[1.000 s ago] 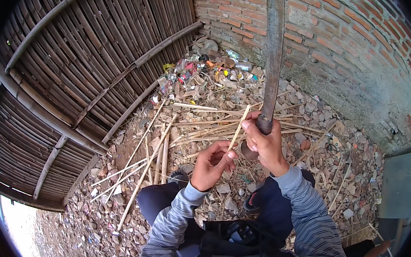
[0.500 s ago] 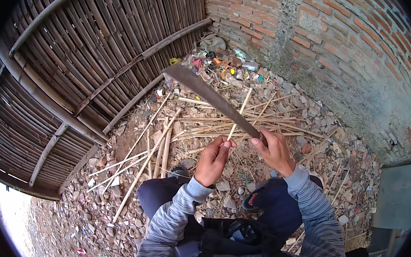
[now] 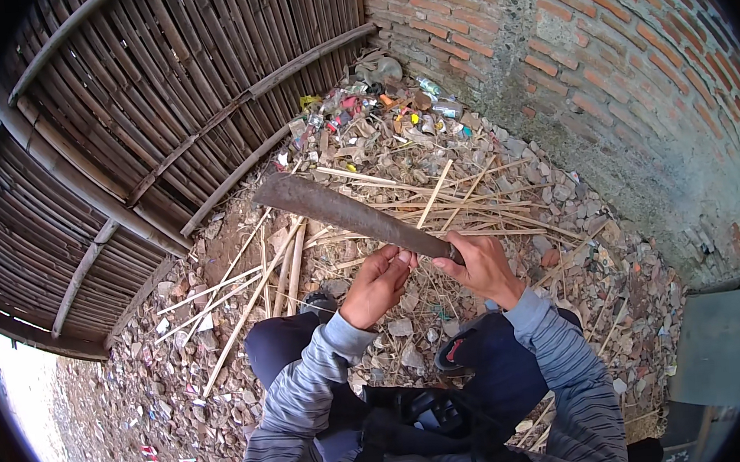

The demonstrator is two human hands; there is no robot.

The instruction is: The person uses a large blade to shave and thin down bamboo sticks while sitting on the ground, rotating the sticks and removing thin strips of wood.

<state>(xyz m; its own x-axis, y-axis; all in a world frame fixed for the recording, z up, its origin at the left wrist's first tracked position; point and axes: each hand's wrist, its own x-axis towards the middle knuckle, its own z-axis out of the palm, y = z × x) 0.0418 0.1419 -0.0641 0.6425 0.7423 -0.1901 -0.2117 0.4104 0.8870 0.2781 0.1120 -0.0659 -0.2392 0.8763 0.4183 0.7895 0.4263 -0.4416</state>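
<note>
A machete (image 3: pixel 343 214) is gripped by its handle in my right hand (image 3: pixel 484 267), which is closed. Its broad, dull brown blade reaches up and to the left, passing just beyond the fingers of my left hand (image 3: pixel 375 290). Those fingers are pinched on the near end of a thin, pale bamboo strip (image 3: pixel 435 193). The strip slants away to the upper right and the blade crosses over it, hiding part of it. Whether the edge touches the strip I cannot tell. Beyond the hands, a pile of split bamboo strips (image 3: pixel 507 209) lies on the rubble.
Longer bamboo pieces (image 3: pixel 259 313) lean across the stones at left. A slatted bamboo fence (image 3: pixel 202 79) rises at far left, meeting a brick wall (image 3: pixel 593 83) on the right. Litter (image 3: pixel 408 111) fills their corner. Broken stones (image 3: pixel 174 394) cover the ground around my bent knees.
The machete has swung down and leftward, its blade flatter and closer to my left hand. My right hand has shifted slightly left; the left hand keeps its pinch on the strip.
</note>
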